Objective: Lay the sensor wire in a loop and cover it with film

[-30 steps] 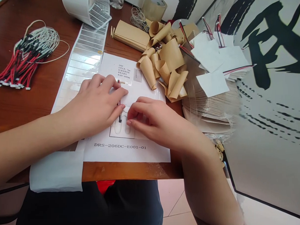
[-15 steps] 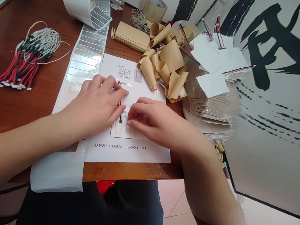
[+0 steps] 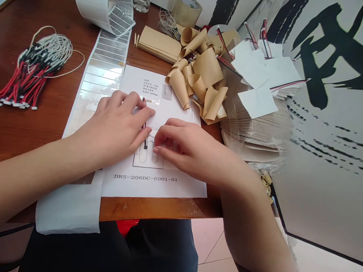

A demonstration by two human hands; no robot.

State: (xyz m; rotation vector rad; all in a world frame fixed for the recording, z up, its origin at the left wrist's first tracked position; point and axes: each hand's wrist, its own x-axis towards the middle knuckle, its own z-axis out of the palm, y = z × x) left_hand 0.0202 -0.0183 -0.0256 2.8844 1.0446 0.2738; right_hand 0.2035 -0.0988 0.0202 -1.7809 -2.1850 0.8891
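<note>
My left hand [image 3: 121,116] rests on the printed sheet [image 3: 177,187], its fingers bent and spread over a red and black wire lead [image 3: 145,143]. Its thumb and forefinger tips stand apart on either side of the lead. Just to the right, my right hand [image 3: 181,142] is curled, thumb and forefinger nearly together at a thin white wire [image 3: 152,133]. That wire's far part is hidden under the fingers. Pale loops [image 3: 143,155] show within a drawn rectangle on the sheet; whether they are wire or print is hard to tell.
A bundle of wired leads [image 3: 42,65] lies at the left. Behind are a label roll [image 3: 95,14], packing tape [image 3: 186,9] and brown paper pieces [image 3: 207,69]. White cards with wires [image 3: 257,103] are stacked at the right, near the wall. A paper strip [image 3: 69,211] hangs over the table edge.
</note>
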